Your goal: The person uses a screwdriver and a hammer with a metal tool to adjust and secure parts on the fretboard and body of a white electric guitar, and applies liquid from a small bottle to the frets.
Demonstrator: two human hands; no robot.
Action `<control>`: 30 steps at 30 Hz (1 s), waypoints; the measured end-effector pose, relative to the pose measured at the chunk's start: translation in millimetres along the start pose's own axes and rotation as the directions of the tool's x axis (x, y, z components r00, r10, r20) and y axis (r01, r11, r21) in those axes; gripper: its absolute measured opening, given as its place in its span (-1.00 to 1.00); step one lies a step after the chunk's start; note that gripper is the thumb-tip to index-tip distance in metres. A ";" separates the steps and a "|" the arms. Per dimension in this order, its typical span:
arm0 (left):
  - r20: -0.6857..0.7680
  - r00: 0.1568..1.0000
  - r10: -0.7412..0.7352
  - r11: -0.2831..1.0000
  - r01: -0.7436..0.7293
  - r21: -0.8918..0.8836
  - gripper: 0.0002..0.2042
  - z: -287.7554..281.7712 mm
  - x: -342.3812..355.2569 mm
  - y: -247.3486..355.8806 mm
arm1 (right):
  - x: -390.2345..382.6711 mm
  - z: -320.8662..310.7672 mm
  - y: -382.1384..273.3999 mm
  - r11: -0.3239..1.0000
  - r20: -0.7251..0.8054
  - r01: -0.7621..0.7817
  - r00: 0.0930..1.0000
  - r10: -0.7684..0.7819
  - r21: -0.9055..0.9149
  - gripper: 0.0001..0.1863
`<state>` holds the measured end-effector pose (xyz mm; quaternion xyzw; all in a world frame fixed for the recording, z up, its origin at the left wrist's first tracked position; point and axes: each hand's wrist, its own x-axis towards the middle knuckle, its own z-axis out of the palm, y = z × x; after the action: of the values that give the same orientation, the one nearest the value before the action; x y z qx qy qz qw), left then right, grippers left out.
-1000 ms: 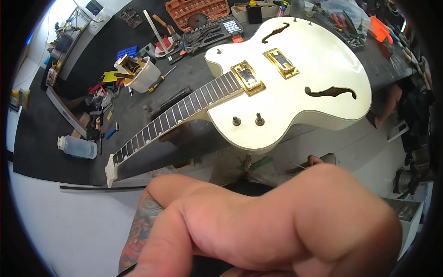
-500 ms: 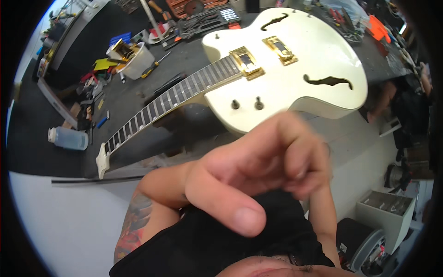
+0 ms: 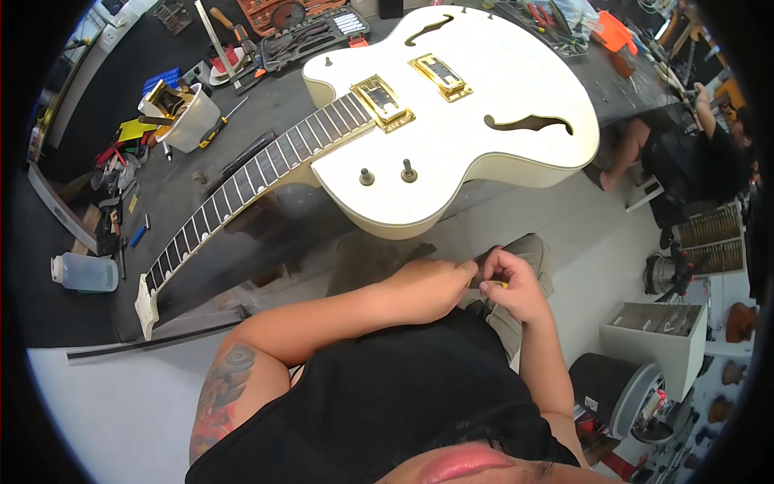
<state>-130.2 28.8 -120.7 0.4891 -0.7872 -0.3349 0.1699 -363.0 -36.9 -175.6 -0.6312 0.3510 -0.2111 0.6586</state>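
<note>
Low in front of my body, my left hand (image 3: 431,290) and my right hand (image 3: 518,289) meet with curled fingers. Between them is a small yellow-and-black thing (image 3: 504,284), mostly covered by the fingers; its kind cannot be made out. The fingertips of both hands close on it. Beyond them, a cream hollow-body electric guitar (image 3: 451,81) lies face up on the dark workbench (image 3: 185,189). It has gold-framed pickups and f-shaped holes; no strings show. Its neck (image 3: 258,171) points to the near left. Neither hand touches the guitar.
A white tub (image 3: 193,121) of gold parts stands left of the guitar, beside a yellow-and-black screwdriver (image 3: 214,133). A bottle of bluish liquid (image 3: 85,273) is at far left. Tool cases (image 3: 314,40) lie behind. Another person (image 3: 693,153) sits at right, near a black bin (image 3: 617,395).
My left hand, held up close before the camera, has come down to meet my right hand. The whole view has shifted, so the guitar sits farther left in the picture.
</note>
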 end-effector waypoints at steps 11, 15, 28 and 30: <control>0.113 0.990 0.088 0.988 -0.072 -0.137 -0.85 -101.0 -87.2 5.9 | 55.8 3.5 84.8 0.885 -0.170 -0.257 0.924 0.343 0.390 -0.92; 0.153 0.950 -0.271 0.959 0.253 0.129 -0.89 -100.6 -104.9 -32.5 | 91.9 12.6 154.6 0.713 -0.118 -0.332 0.857 0.502 0.617 -0.89; -0.043 0.908 -0.417 0.909 0.417 -0.006 -0.88 -103.5 -97.0 -67.4 | 145.4 11.7 236.5 0.869 0.074 -0.140 0.977 0.198 -0.475 -0.87; -0.035 0.898 -0.438 0.898 0.439 0.030 -0.87 -101.9 -98.5 -66.5 | 147.2 13.1 244.9 0.848 0.100 -0.094 0.980 0.170 -0.522 -0.85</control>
<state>19.8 59.2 -87.7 0.6613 -0.6607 -0.3432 0.0917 -296.1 -106.2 -444.9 -0.7719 0.3895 -0.0183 0.5022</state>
